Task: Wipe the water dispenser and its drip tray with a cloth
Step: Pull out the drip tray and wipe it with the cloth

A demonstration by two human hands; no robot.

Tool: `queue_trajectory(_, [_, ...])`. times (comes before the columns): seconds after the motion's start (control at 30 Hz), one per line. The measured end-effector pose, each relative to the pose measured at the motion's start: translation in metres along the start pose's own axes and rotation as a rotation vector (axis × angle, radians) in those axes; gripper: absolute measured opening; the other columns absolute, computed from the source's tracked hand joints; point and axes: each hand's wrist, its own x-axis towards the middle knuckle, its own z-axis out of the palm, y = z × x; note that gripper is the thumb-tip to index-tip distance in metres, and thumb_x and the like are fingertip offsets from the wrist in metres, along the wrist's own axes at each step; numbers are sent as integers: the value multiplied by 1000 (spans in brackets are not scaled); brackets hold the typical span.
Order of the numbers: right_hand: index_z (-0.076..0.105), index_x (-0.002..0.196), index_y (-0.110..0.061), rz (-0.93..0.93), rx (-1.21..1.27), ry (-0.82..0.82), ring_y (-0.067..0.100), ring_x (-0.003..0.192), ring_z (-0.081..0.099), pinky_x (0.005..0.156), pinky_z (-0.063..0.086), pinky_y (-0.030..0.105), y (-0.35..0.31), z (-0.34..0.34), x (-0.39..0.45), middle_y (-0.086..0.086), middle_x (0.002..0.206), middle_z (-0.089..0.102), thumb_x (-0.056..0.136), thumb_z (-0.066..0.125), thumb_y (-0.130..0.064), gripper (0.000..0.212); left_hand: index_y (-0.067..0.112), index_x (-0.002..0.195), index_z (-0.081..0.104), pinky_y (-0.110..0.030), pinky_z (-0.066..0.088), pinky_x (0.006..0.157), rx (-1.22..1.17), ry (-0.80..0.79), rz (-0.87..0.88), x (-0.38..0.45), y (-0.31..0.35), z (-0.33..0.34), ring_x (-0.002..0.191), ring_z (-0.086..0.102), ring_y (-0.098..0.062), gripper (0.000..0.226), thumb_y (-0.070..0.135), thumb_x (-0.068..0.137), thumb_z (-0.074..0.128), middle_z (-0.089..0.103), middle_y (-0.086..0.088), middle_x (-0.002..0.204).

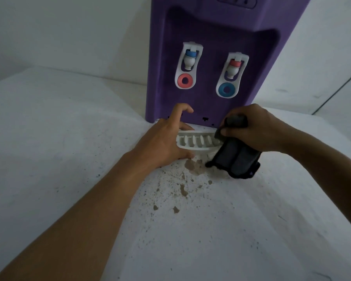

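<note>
The work is at the drip tray [195, 141]. The white slotted tray lies on the white surface [49, 159] directly in front of the base of the purple water dispenser [221, 37], apparently pulled clear of it, though the exact seating cannot be confirmed.

The left hand [166, 142] rests on the left end of the tray, thumb along its near rim and fingers loosely bent over the far side toward the dispenser base. It steadies the tray rather than closing fully around it.

The right hand [249, 132] grips a dark cloth [235, 157], fingers curled tight around the bunched upper part. The loose lower part hangs over the right end of the tray and touches the surface just beside it.

Progress, as a judgement: tray wiping is under way, with only the right end covered. The slots to the left appear still to be done. Whether the dispenser body and the two taps [188, 65] have been wiped cannot be determined.

Clearance: brown stains [193, 165] and dark specks lie on the surface just near of the tray. The dispenser front blocks travel on the far side. Open room lies to the left, the right and the near side. A wall [69, 33] stands behind the dispenser.
</note>
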Motion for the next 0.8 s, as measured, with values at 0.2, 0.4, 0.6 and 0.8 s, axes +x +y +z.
queue_trajectory(0.2, [72,95,-18,-50,-160,217,13,73,62,69,48,21,-14,26,-5,-5,82,63,90,74,-17,6,42,139,33,-40,62,90,-23,17,18,1,-4,2,98,71,-1,106,37,59,102,75,13,113])
queue_trajectory(0.4, [75,110,-19,-392,-13,121,11,89,71,82,59,24,-55,65,-15,-2,101,77,88,76,-8,25,36,141,32,-44,62,88,-73,10,43,3,-7,3,96,74,-3,97,24,69,96,77,10,111])
queue_trajectory(0.6, [66,102,-20,-50,28,98,14,89,65,80,58,33,-47,43,8,-1,99,70,96,67,-19,6,40,141,34,-45,62,87,-70,45,24,0,-4,1,100,73,-7,98,41,66,97,76,9,112])
queue_trajectory(0.8, [69,78,-24,186,248,60,13,67,67,50,48,15,-49,44,15,-3,73,69,93,70,-22,15,39,141,33,-46,62,80,-2,73,32,0,0,2,93,73,-12,86,34,78,91,76,11,111])
